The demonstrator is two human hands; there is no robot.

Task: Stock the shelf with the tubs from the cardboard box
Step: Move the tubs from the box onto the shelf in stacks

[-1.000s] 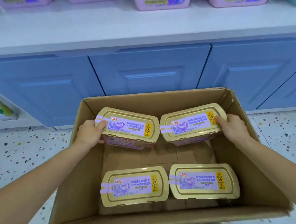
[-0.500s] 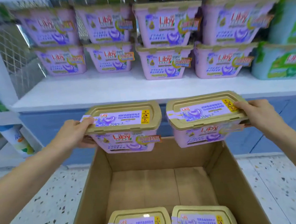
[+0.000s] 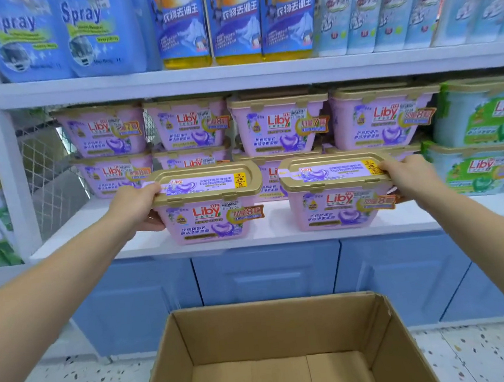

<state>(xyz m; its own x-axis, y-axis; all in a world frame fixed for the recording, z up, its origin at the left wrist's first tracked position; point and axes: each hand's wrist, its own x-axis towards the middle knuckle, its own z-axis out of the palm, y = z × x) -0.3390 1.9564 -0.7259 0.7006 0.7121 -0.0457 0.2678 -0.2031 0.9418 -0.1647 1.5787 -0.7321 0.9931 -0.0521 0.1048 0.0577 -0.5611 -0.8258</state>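
My left hand (image 3: 135,204) grips the left end of a pink tub with a gold lid (image 3: 207,208). My right hand (image 3: 409,175) grips the right end of a second pink tub (image 3: 337,197). Both tubs are upright, side by side, at the front edge of the white shelf (image 3: 273,230), in front of stacked pink tubs (image 3: 281,125) of the same kind. Whether they rest on the shelf or hover just above it I cannot tell. The open cardboard box (image 3: 280,352) stands on the floor below; the part of its bottom in view is bare.
Green tubs (image 3: 485,141) fill the shelf's right end. Blue spray pouches (image 3: 51,34) and yellow bottles (image 3: 232,18) stand on the shelf above. Blue cabinet doors (image 3: 265,273) lie under the shelf. A wire mesh panel (image 3: 47,175) and a white upright bound the left side.
Both hands have lifted the two tubs out of the box and carried them up and forward to the shelf's front edge. My view has tilted up, hiding the two tubs left in the box.
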